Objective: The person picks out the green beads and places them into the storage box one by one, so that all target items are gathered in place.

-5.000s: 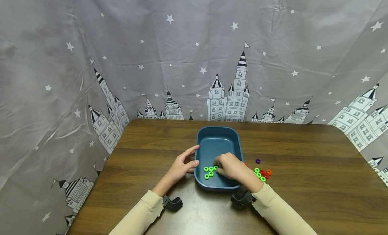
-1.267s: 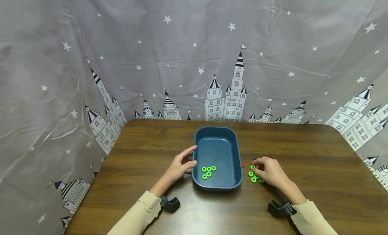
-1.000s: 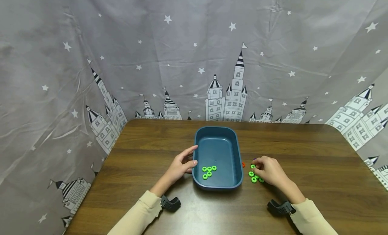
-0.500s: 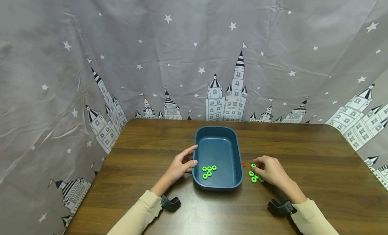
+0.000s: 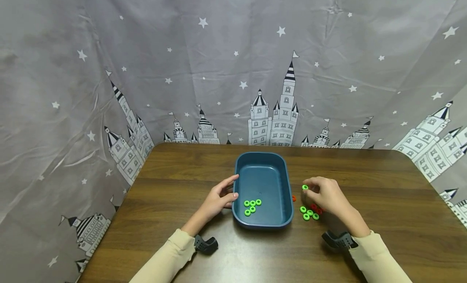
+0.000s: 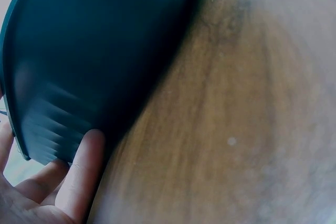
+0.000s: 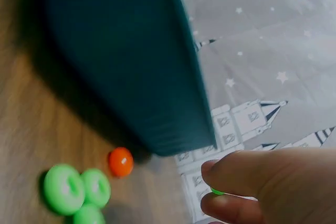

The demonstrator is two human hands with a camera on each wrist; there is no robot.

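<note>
A dark blue tray (image 5: 262,181) stands on the wooden table, with several green rings (image 5: 253,203) on its floor near the left front. My left hand (image 5: 217,200) rests against the tray's left side, thumb and forefinger at the rim; the left wrist view shows fairly straight fingers (image 6: 86,166) touching the outer wall. Right of the tray, my right hand (image 5: 330,196) pinches one green ring (image 5: 305,187) between thumb and forefinger, above the table. In the right wrist view, only a sliver of that ring (image 7: 217,191) shows between the fingertips.
Several green rings (image 5: 309,213) lie under the right hand, beside red rings (image 5: 319,211) partly covered by it. An orange ring (image 5: 294,198) sits close to the tray's right wall. A grey curtain (image 5: 219,52) with printed castles hangs behind the table (image 5: 189,165).
My right hand left the tray and reached the rings on the table. In the last half second it has lifted a green ring upward, uncovering red rings. My left hand stays at the tray.
</note>
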